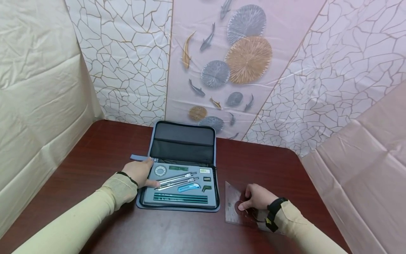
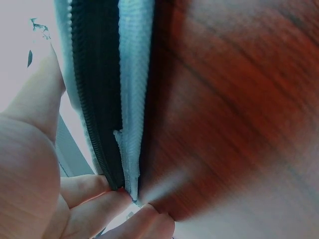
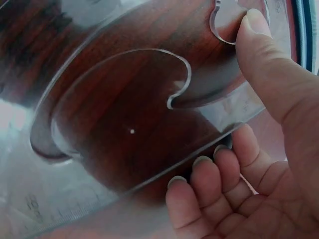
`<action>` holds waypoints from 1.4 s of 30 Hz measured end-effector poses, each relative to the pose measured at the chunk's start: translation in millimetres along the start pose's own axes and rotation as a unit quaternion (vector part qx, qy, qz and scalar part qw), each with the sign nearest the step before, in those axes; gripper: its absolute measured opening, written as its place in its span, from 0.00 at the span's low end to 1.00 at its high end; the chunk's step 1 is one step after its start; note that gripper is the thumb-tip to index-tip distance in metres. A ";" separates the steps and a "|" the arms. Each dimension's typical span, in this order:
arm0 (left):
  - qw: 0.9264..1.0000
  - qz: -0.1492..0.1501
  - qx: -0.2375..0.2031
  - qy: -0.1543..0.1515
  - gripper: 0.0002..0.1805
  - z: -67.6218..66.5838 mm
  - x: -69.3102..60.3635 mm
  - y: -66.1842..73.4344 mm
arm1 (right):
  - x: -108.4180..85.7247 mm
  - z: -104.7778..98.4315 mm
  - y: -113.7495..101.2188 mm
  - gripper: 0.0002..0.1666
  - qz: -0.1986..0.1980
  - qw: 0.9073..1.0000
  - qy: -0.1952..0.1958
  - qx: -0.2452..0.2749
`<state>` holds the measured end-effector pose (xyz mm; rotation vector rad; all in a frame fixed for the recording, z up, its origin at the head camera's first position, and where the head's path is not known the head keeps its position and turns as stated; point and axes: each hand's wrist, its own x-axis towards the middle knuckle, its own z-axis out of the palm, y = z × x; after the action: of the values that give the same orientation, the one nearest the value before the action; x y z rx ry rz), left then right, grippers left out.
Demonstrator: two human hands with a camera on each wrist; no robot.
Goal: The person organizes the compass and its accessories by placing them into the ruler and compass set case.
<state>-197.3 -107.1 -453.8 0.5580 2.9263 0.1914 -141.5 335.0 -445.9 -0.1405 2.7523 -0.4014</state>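
An unfolded zip case [image 1: 182,210] holds a grey tray of drawing tools. My left hand [image 1: 139,173] grips the case's left side near the hinge. Its thumb lies over the tray beside two metal compasses [image 1: 174,181], and in the left wrist view the fingers [image 2: 94,214] bend against the zipped edge. To the right, my right hand [image 1: 258,197] holds a clear plastic set square [image 1: 233,197] with curved cut-outs. In the right wrist view the thumb [image 3: 256,45] presses on its upper face, while the fingertips curl at its long edge.
In the tray lie a blue cutter [image 1: 188,187], green pencils [image 1: 180,198], a white eraser [image 1: 204,171], a round white disc [image 1: 160,171] and small dark pieces. A pull strap [image 1: 137,157] sticks out left. Patterned cloth [image 1: 196,70] hangs behind the dark wooden table [image 1: 158,233].
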 end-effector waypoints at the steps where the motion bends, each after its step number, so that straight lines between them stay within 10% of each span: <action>1: 1.000 0.001 -0.001 0.000 0.55 0.2 -0.1 0.0 | 0.2 -0.1 0.4 0.32 0.000 1.000 -0.004 0.002; 21: 1.000 0.002 0.002 -0.001 0.56 0.6 0.3 -0.1 | -0.9 -1.2 0.3 0.31 0.003 1.000 0.009 0.030; 42: 0.998 0.011 -0.029 -0.049 0.52 -10.4 -2.1 7.1 | -11.9 -22.0 19.0 0.11 -0.143 0.975 -0.044 0.166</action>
<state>-194.7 -102.2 -442.3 0.5746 2.8117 0.2432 -139.2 360.5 -427.8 -0.4579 2.5364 -0.9012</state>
